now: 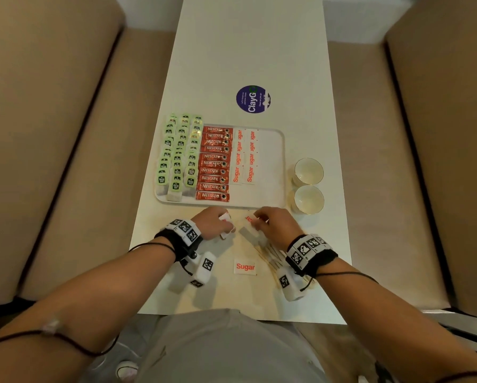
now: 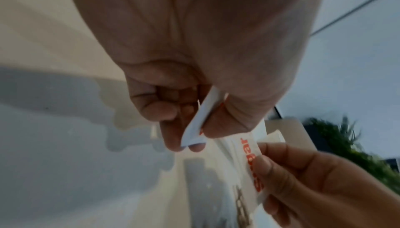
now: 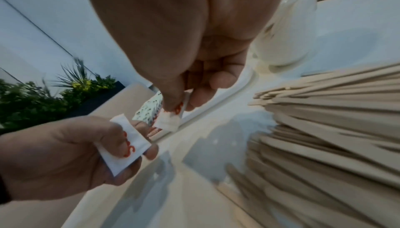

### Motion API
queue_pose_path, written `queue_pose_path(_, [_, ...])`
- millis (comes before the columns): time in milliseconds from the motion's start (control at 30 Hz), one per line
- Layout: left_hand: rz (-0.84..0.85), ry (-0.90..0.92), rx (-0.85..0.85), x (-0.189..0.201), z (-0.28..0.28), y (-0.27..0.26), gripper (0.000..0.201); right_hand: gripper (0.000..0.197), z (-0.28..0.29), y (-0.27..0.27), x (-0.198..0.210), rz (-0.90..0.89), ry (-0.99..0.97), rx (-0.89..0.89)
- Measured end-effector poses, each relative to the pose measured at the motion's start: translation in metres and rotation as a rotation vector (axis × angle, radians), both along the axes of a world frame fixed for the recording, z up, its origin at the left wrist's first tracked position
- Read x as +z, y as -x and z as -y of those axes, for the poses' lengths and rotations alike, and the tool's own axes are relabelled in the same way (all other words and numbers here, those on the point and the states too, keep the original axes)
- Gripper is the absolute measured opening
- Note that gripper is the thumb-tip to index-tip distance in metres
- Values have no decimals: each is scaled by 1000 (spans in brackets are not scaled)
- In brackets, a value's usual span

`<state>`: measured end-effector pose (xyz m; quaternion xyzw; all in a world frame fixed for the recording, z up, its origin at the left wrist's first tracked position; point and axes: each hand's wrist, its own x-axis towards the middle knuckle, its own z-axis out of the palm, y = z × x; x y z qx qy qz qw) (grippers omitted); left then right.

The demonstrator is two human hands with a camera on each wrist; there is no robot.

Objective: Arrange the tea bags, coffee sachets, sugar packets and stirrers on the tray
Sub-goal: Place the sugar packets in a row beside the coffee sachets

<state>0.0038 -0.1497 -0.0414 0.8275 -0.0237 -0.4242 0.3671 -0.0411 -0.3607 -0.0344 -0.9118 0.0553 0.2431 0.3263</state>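
Head view: tray (image 1: 276, 167) holds tea bags (image 1: 178, 158), coffee sachets (image 1: 215, 164), sugar packets (image 1: 244, 156); both hands pinch sugar packets.

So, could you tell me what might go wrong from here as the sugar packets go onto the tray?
1. Each hand, left hand and right hand, only pinches a sugar packet by its edge, so one could slip.
2. The two cups stand close beside the tray; a reaching right arm might knock them.
3. The stirrers under the right wrist may scatter.

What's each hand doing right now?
Left hand: closed, pinching a sugar packet.
Right hand: closed, pinching another sugar packet.
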Motion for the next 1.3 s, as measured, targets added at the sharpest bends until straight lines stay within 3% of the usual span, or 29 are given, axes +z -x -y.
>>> queue_pose_path(100, [-70,103,139,7,2,-1,22,10,-6,0,2,30,-101,0])
queue_pose_path(233, [-122,221,179,14,7,3,44,17,-15,0,4,23,-204,-49])
queue_pose_path(367, [-113,332,198,19,8,6,9,22,-19,0,5,49,-178,-36])
queue_pose_path(433, [-102,354,192,19,4,8,7,22,-20,1,6,31,-185,-20])
queue_pose_path(633, [-151,293,291,10,-1,14,5,23,-15,7,6,-38,-166,124])
queue_pose_path(800, [-318,291,323,6,-10,20,14,31,-16,14,-9,-77,177,459])
queue_pose_path(933, [-363,295,349,3,-18,25,23,49,-25,25,-15,-84,315,678])
queue_pose_path(1033, [-352,256,331,2,-19,30,23,55,-32,31,-17,-66,366,731])
queue_pose_path(1167, [-308,191,287,-1,-19,34,16,43,-37,34,-17,-45,359,766])
queue_pose_path(1300, [-257,105,124,-2,-19,39,4,31,-40,35,-14,-62,324,759])
